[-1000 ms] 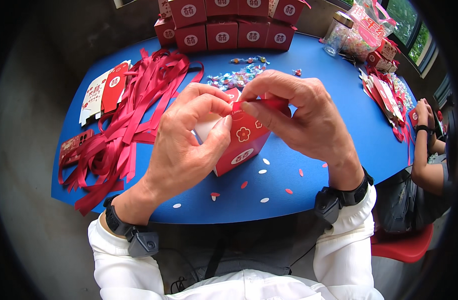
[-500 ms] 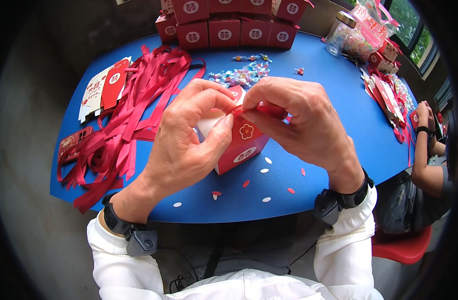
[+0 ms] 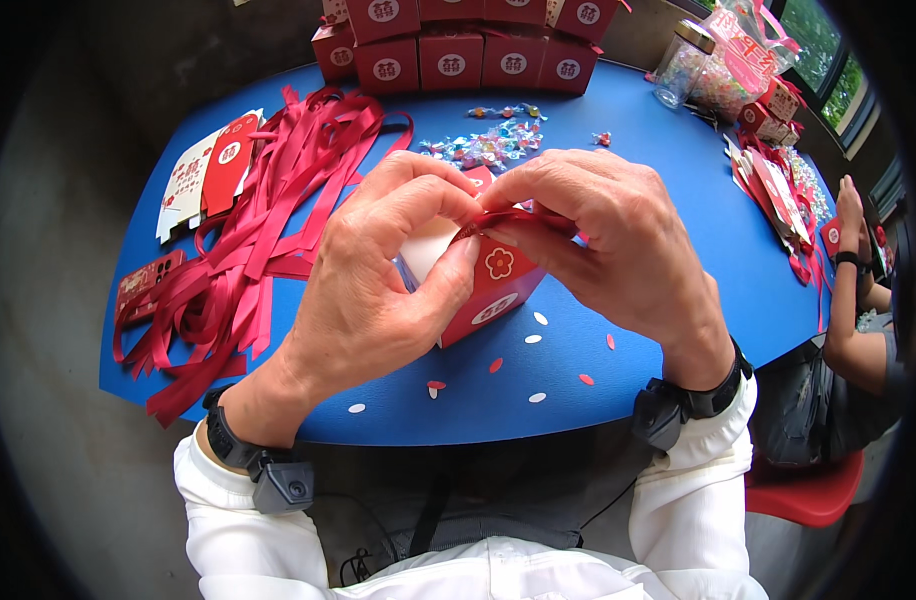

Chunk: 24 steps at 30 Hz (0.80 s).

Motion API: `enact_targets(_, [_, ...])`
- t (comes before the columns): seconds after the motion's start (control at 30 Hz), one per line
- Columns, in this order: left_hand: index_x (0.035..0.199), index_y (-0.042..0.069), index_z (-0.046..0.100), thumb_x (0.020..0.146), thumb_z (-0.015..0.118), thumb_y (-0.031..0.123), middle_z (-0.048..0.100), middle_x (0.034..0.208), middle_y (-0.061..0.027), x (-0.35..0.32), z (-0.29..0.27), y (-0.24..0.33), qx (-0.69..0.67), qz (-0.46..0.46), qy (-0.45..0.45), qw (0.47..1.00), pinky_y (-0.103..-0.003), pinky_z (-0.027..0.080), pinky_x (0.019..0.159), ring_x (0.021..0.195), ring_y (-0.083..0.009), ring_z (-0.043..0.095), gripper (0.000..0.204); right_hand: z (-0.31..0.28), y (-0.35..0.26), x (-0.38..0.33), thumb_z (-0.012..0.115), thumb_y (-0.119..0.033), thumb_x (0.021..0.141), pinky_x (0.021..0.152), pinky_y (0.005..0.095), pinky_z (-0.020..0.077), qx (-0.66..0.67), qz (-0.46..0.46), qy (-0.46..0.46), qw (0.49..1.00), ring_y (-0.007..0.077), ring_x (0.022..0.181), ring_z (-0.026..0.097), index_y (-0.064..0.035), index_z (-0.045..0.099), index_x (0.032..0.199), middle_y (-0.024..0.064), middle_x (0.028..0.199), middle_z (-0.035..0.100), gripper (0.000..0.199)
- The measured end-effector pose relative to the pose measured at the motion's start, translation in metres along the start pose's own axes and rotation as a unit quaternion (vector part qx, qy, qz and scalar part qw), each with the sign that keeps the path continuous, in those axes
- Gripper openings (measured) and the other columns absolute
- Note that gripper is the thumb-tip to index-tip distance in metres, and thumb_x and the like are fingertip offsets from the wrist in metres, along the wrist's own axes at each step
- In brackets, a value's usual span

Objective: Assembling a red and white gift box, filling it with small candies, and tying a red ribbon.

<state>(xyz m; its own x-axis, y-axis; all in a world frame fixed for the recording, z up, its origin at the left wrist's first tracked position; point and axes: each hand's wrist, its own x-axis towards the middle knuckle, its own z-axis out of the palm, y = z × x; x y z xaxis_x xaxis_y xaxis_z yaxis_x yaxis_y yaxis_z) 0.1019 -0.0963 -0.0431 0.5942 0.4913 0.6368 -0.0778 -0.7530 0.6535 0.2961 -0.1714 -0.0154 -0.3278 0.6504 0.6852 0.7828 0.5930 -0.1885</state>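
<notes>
A red and white paper gift box point(image 3: 498, 285) with a flower mark and a white oval stands near the middle of the table, partly hidden behind my hands. My left hand point(image 3: 378, 250) is closed at the box's top left, thumb and forefinger pinching a dark red ribbon point(image 3: 523, 217). From the other side my right hand point(image 3: 608, 225) grips the same ribbon, its thumb and forefinger meeting close to the left fingertips. The ribbon lies across the box top, its far part covered by my fingers. Wrapped candies point(image 3: 493, 147) lie in a pile just beyond.
Loose red ribbons point(image 3: 268, 220), flat box blanks point(image 3: 193, 185) and a phone point(image 3: 150, 287) lie on the left. Stacked red boxes point(image 3: 448, 65) line the back. A jar point(image 3: 683, 65) stands at back right. Paper ovals point(image 3: 495, 366) dot the front. Another person's hand point(image 3: 851, 225) is at right.
My fingers have shifted slightly, and more of the dark ribbon shows between them. The box has moved a touch to the right. The other person's hands have risen a little.
</notes>
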Motion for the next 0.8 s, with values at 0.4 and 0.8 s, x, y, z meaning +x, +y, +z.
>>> enact_targets(0.4, [0.086,-0.002,0.065,0.082,0.068,0.002,0.063,0.105,-0.0136,0.001,-0.002,0.006,0.016,-0.026,-0.017,0.999,-0.036,0.051,0.084,0.097,-0.0249,0.064,0.006,0.001,-0.008,0.0,0.082,-0.014,0.068,0.068,0.0364,0.0497,-0.179,-0.076,0.05,0.98,0.0244,0.077,0.062,-0.0077,0.064,0.089,0.0064,0.087,0.061,0.028])
enact_targets(0.8, [0.09,-0.002,0.068,0.084,0.07,0.003,0.064,0.107,-0.0131,-0.001,-0.001,0.001,0.011,0.008,-0.017,1.0,-0.035,0.051,0.086,0.098,-0.0243,0.064,0.007,-0.004,-0.001,0.002,0.082,-0.01,0.069,0.067,0.0356,0.0508,-0.137,-0.095,0.012,0.986,0.0248,0.076,0.063,-0.006,0.062,0.09,0.0069,0.083,0.062,0.029])
